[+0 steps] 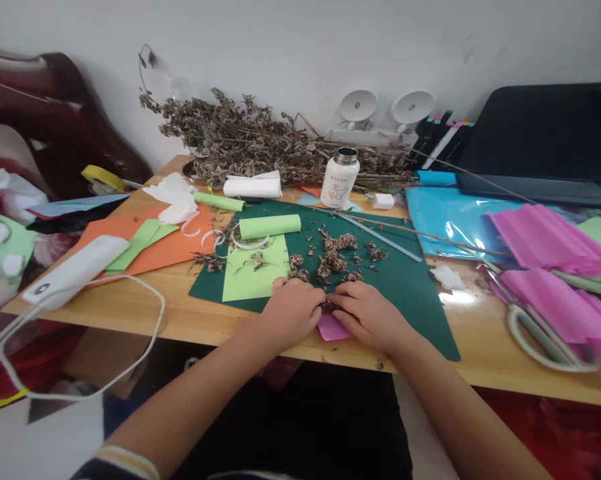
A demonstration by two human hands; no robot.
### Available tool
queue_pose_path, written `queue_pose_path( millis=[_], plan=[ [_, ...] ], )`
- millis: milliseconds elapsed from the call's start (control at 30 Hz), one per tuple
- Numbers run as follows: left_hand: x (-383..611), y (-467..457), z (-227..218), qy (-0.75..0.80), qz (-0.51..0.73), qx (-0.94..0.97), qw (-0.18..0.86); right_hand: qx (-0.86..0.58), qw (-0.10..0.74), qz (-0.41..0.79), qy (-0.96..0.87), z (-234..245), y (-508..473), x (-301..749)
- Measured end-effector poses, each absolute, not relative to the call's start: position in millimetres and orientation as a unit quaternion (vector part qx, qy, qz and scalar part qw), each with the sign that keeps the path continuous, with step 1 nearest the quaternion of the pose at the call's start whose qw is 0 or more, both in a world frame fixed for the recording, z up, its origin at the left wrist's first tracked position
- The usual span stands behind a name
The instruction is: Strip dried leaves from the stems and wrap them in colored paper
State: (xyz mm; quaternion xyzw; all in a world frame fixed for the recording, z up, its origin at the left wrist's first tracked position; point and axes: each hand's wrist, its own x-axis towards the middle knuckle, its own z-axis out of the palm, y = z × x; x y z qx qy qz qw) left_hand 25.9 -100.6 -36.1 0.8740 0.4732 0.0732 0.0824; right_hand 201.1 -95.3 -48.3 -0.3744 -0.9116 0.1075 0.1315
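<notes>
My left hand (296,308) and my right hand (369,312) meet at the front of a green cutting mat (395,293). Their curled fingers close from both sides on a small clump of dried leaves (329,305), mostly covered by the fingertips. Under the clump lies a piece of pink paper (334,328), its front corner showing near the table edge. More crumpled dried leaves (333,257) lie scattered on the mat just beyond my fingers. A light green sheet (253,283) is beside my left hand, with a rolled green paper (270,227) above it.
At the back, a white bottle (340,179) stands uncapped before a heap of dried stalks (260,143). Scissors (540,333) and pink crepe paper (550,237) lie at right. At left are orange paper (175,247) and a white corded device (77,270).
</notes>
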Motion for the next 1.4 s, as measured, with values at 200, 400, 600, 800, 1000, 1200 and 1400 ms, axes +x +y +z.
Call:
queue_pose_path(
  millis=[200, 400, 600, 800, 1000, 1200, 1400],
  plan=[
    [27, -105, -33, 0.471, 0.078, 0.874, 0.085, -0.393, 0.171, 0.124, -0.895, -57, -93, 202],
    [35, -106, -40, 0.486, 0.104, 0.867, 0.028, -0.444, 0.181, 0.126, -0.868, -58, -94, 201],
    [37, -105, -43, 0.501, 0.11, 0.858, 0.016, -0.39, 0.204, 0.135, -0.888, -54, -93, 206],
    [37, -109, -46, 0.49, 0.118, 0.863, -0.034, -0.376, 0.194, 0.152, -0.893, -56, -92, 209],
    [36, -112, -50, 0.472, 0.139, 0.867, -0.079, -0.463, 0.183, 0.142, -0.856, -56, -92, 208],
    [34, -113, -45, 0.43, 0.105, 0.895, -0.053, -0.448, 0.172, 0.169, -0.861, -52, -89, 209],
    [37, -109, -44, 0.417, 0.09, 0.902, -0.064, -0.383, 0.163, 0.215, -0.883, -47, -87, 217]
  ],
)
